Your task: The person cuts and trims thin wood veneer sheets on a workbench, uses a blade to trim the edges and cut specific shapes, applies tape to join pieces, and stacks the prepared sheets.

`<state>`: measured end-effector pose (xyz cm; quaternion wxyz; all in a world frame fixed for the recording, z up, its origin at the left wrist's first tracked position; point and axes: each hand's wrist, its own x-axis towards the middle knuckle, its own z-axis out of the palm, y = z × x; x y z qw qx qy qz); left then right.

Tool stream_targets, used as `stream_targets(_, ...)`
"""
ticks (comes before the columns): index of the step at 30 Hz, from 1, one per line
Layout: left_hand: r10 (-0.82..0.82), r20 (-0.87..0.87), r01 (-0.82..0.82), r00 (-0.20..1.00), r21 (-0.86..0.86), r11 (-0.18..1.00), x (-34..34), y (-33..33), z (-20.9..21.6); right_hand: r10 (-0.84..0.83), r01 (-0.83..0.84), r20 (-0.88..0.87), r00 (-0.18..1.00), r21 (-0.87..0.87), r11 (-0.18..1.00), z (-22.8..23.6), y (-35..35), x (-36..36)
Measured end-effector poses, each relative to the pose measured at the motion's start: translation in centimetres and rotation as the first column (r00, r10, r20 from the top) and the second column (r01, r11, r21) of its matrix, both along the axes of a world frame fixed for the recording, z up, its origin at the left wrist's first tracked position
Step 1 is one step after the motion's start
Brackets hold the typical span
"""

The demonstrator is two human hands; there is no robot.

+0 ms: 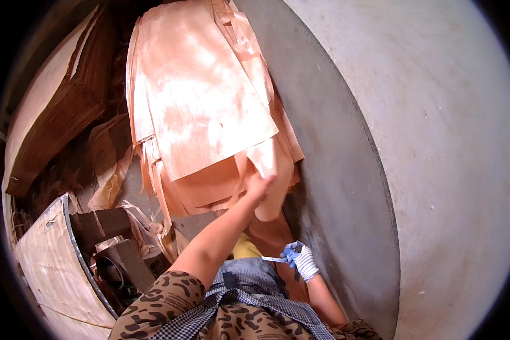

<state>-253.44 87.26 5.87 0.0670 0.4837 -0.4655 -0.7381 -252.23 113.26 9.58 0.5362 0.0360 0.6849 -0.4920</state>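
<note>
A pile of thin, pale orange wood veneer sheets (pixel 198 102) lies in front of me, hanging over its near edge. My bare left hand (pixel 259 186) reaches up to that near edge and grips a drooping veneer sheet (pixel 272 170) there. Lower down, close to my body, my right hand (pixel 301 258) wears a white and blue glove and is closed on a small blade-like tool (pixel 273 259) that points left. A leopard-print sleeve and a checked apron cover my arms and front.
A large grey table top (pixel 436 141) with a thick rim (pixel 345 198) fills the right side. Dark brown veneer and scraps (pixel 68 113) are heaped at the left. A light board with a metal edge (pixel 51 255) lies at lower left, with wooden blocks beside it.
</note>
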Motion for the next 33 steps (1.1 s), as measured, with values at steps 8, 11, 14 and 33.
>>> stream_targets(8, -0.688, -0.507, 0.613, 0.52, -0.339, 0.713, 1.4, 5.0, 15.7, 0.138, -0.143, 0.062, 0.988, 0.076, 0.987, -2.7, 1.2, -2.3)
stream_targets(11, -0.777, -0.457, 0.743, 0.432, -0.309, 0.594, 7.7, 4.2, 15.7, 0.115, -0.116, 0.018, 0.993, 0.062, 0.991, -1.0, 0.6, -2.5)
stream_targets(14, -0.677, -0.532, 0.667, 0.508, -0.254, 0.701, 12.8, 3.6, 19.6, 0.162, -0.16, -0.071, 0.984, 0.033, 0.987, 0.4, -0.1, -2.5)
stream_targets(33, -0.195, -0.371, -0.315, 0.908, -0.91, 0.269, 60.8, 34.2, 35.6, 0.603, -0.987, -0.798, 0.019, -0.112, -0.118, 14.3, -12.1, 38.3)
